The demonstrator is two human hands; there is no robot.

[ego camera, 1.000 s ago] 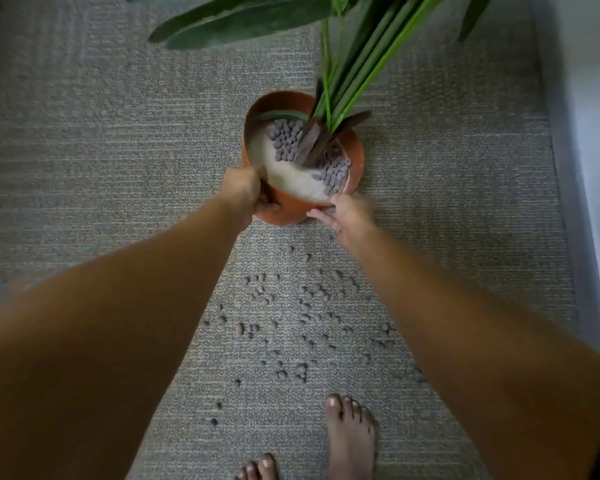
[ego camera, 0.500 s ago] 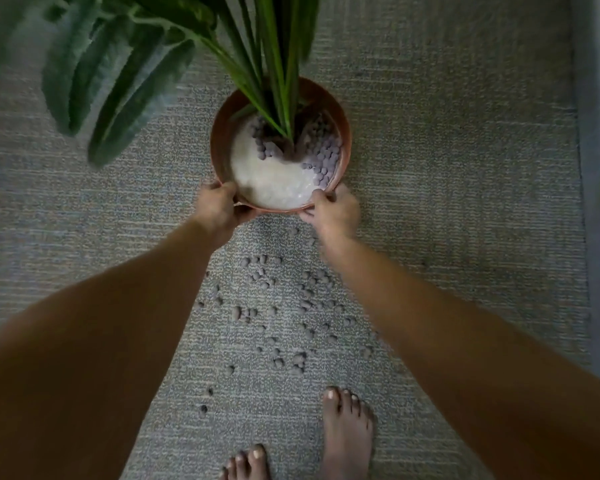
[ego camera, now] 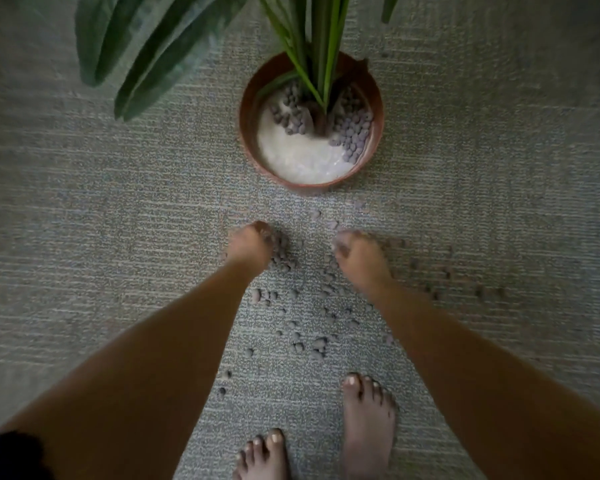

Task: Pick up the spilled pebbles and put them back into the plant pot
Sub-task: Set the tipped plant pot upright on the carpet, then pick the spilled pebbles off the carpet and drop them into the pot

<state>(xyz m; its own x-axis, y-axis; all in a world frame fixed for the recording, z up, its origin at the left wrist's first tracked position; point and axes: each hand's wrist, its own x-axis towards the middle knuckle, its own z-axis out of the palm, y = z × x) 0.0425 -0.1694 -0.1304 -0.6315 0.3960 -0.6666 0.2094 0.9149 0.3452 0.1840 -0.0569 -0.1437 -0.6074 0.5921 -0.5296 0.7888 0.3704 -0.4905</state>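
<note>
Dim, flat indoor light, corners vignetted dark. Motion blur on left hand [ego camera: 250, 247] and right hand [ego camera: 359, 254]; leaves [ego camera: 146, 53] soft. Carpet [ego camera: 84, 237] lines bow toward edges. White fill [ego camera: 298, 157] brightest.

Head camera, looking steeply down, carpet [ego camera: 118, 237] and pot [ego camera: 250, 133] close below

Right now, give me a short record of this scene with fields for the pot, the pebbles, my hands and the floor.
floor: grey-green woven carpet
pot: round terracotta plant pot, upright, holding a green-leaved plant
pot filling: white surface bare on the near side; grey pebbles round the stems
spill: small grey-brown pebbles scattered on the carpet between pot and bare feet
left hand: low among the spill, apart from the pot
right hand: likewise
grip: motion-blurred; cannot tell whether either hand holds pebbles
</note>
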